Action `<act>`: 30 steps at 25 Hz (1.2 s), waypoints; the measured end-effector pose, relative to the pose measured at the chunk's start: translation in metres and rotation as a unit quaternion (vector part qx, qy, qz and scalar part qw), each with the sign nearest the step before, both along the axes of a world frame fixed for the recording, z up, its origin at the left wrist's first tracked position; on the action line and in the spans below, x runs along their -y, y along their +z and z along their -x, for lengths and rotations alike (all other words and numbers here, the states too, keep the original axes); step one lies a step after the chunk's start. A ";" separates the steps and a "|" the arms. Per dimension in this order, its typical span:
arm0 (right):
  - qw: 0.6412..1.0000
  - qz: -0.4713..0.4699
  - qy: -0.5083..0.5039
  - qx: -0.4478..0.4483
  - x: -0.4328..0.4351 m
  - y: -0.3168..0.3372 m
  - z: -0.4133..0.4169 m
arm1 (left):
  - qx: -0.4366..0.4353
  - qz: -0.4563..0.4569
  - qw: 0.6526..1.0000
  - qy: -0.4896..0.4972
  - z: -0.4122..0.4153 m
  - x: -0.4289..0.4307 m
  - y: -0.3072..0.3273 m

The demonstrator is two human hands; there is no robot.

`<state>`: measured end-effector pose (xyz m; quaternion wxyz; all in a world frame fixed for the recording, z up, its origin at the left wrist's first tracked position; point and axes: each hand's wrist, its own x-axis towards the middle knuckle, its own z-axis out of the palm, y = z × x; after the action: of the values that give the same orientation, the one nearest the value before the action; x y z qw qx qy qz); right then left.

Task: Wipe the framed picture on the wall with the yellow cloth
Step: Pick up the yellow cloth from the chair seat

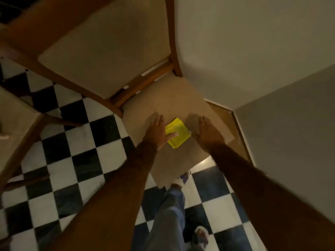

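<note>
A folded yellow cloth (178,133) lies on the beige padded seat (174,105) of a wooden chair. My left hand (157,132) rests flat just left of the cloth, fingers spread, with its thumb lying across the cloth's near left part. My right hand (208,132) is flat on the seat just right of the cloth, fingers together and pointing away, and holds nothing. No framed picture is in view.
The chair's padded back (101,57) with its wooden frame rises at the upper left. A second chair (16,127) stands at the left edge. Plain walls (253,51) meet in a corner on the right. Below is black-and-white checkered floor (87,151), with my legs and sandalled feet.
</note>
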<state>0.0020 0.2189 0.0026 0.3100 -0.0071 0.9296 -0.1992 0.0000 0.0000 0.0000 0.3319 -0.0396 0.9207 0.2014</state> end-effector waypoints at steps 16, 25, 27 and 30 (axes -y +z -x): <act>0.880 0.269 -0.376 0.114 0.018 -0.050 -0.007 | -0.013 -0.187 0.943 0.275 0.005 -0.021 -0.040; 0.744 0.457 -0.477 0.103 -0.046 0.140 -0.007 | 0.086 -0.455 0.828 0.315 0.015 -0.078 0.125; 0.751 0.460 -0.469 0.067 -0.068 0.186 -0.008 | 0.083 -0.472 0.831 0.282 0.023 -0.099 0.170; 0.750 0.474 -0.460 0.014 -0.100 0.243 -0.010 | 0.064 -0.480 0.851 0.204 0.036 -0.130 0.230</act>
<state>0.0122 0.3192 0.2460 0.1506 0.2782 0.6022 -0.7330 -0.0363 0.1297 0.2297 0.3192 -0.0748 0.6579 0.6780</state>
